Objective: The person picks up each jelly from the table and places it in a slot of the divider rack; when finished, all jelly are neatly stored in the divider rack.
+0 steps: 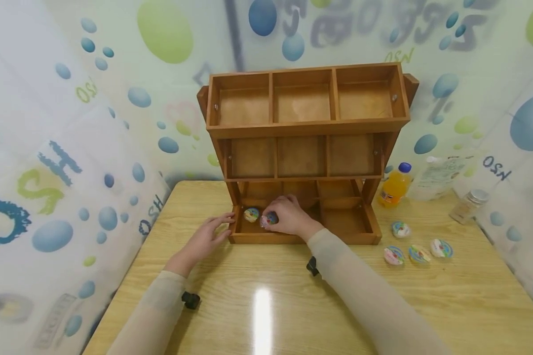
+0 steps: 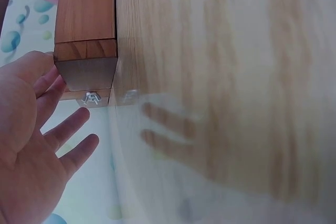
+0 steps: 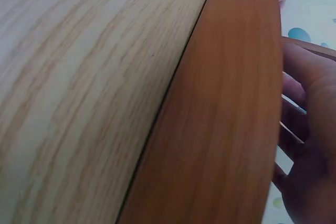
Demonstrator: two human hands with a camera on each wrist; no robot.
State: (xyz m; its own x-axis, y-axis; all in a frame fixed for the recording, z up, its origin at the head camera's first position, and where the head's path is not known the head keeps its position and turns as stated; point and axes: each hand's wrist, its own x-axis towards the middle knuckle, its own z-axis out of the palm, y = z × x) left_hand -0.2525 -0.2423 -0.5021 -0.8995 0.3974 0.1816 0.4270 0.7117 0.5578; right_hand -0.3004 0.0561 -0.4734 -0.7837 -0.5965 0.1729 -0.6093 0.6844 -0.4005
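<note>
A brown wooden rack (image 1: 308, 129) with stacked tiers of compartments stands on the table. My right hand (image 1: 289, 215) reaches into its bottom tier and pinches a small jelly cup (image 1: 266, 221) with a pinkish, printed lid. Just left of that cup, another jelly cup (image 1: 251, 214) sits in the bottom-left compartment. At the bottom tier's left front corner, my left hand (image 1: 206, 240) touches the frame. In the left wrist view the left hand's fingers (image 2: 79, 150) are spread, with the thumb against the wood. The front board hides the held cup in the right wrist view.
Right of the rack, several jelly cups (image 1: 419, 253) lie on the table (image 1: 231, 301). Behind them stand an orange drink bottle (image 1: 394, 187), a clear pouch (image 1: 439, 177) and a glass jar (image 1: 468, 206). A patterned sheet (image 1: 160, 98) hangs around the table.
</note>
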